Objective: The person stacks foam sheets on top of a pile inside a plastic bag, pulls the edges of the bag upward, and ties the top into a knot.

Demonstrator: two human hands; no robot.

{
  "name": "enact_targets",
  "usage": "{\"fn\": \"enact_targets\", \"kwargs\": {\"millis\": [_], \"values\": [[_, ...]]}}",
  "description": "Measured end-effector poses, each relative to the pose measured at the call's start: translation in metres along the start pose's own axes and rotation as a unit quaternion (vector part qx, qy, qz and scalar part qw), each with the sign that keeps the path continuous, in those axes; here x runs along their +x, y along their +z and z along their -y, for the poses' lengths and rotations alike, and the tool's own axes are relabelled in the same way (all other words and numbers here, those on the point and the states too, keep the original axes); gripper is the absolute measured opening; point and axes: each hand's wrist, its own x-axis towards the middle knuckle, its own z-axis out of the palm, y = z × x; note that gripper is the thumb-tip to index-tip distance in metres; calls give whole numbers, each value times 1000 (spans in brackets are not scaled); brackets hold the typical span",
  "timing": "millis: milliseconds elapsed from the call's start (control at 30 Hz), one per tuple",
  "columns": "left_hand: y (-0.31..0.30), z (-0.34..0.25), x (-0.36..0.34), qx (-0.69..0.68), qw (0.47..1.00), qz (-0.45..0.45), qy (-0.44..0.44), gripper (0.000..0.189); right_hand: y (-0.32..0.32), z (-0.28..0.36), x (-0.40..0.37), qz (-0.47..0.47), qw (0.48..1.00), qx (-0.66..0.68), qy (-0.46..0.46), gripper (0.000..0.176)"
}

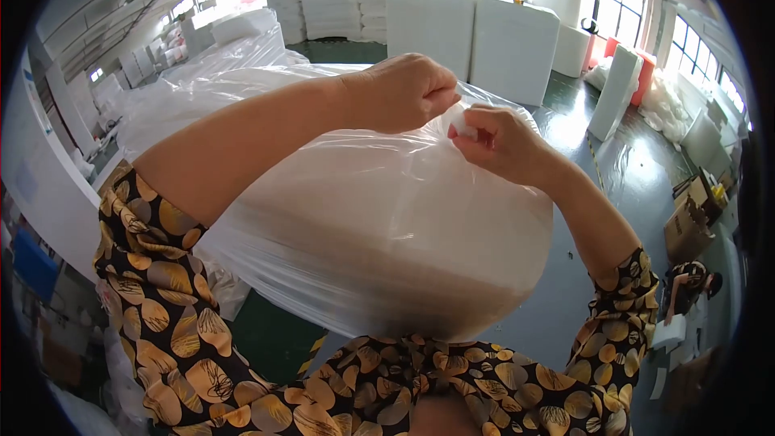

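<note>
In front of me bulges a large clear plastic bag (404,210), with pale, bulky contents blurred by the film. Its film is bunched and creased near the top, between my hands. My left hand (408,93) is closed in a fist, gripping the gathered film from the left. Close beside it, my right hand (504,144) is curled at the same bunch, thumb and fingers closed on a twisted white end of the film. The inner sides of the left fingers are hidden.
Tall white foam blocks (517,48) stand behind the bag, with stacked white sheets (327,4) further back. More clear film (234,56) lies at left. A cardboard box (688,228) and a person (686,287) holding a white piece are at right, on the grey floor (585,210).
</note>
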Motion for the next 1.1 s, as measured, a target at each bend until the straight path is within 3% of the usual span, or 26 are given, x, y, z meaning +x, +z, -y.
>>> {"fn": "enact_targets", "kwargs": {"millis": [33, 100, 200, 233, 267, 333, 400, 467, 533, 600, 667, 700, 833, 933, 967, 1033, 1100], "values": [[0, -2, 2, -3, 1000, 1, 2, 33, 0, 0, 1, -46, 999, 24, 4, 22], [-6, -8, 12, -164, 983, -37, -80, 29, -13, 3, 5, -135, 991, 19, -16, 25], [-3, -8, 20, -274, 958, -72, -51, 24, -25, -6, 8, -179, 982, 59, -13, 24], [-2, -9, 19, -280, 955, -48, -89, 26, -26, -8, 8, -184, 979, 90, 0, 20], [3, -9, 22, -280, 955, -44, -83, 26, -27, -14, 10, -189, 978, 87, 3, 20], [11, -8, 24, -340, 939, 6, -52, 35, -28, -24, 16, -225, 935, 272, -25, 18], [22, -10, 36, -371, 927, 7, -51, 36, -35, -33, 10, -205, 928, 310, -10, 21], [25, -13, 45, -493, 868, 39, -35, 27, -35, -33, 12, -190, 914, 357, -26, 26], [33, -23, 54, -408, 913, 15, 1, 24, -38, -30, 12, -148, 886, 440, -24, 31], [39, -15, 61, -387, 922, -4, -23, 22, -42, -16, 16, -163, 859, 484, 41, 36], [35, -9, 45, -315, 948, -30, -32, 24, -45, -39, 16, -104, 834, 541, -6, 39], [36, -10, 39, -247, 969, -22, -16, 26, -37, -26, 16, -172, 855, 489, 27, 36], [31, -16, 35, 38, 997, 44, 55, 32, -31, -8, 7, -176, 882, 436, -40, 39], [30, -13, 30, 47, 994, 45, 84, 30, -35, 2, 2, -149, 889, 429, -57, 41], [28, -13, 29, 47, 995, 43, 73, 30, -32, 4, 2, -140, 869, 471, -53, 42], [16, -12, 30, 49, 989, 131, 38, 35, -27, 6, 5, -157, 836, 525, -22, 43], [10, 1, 17, 57, 994, 87, 30, 40, -41, -17, 10, -162, 813, 559, -12, 42]]}}
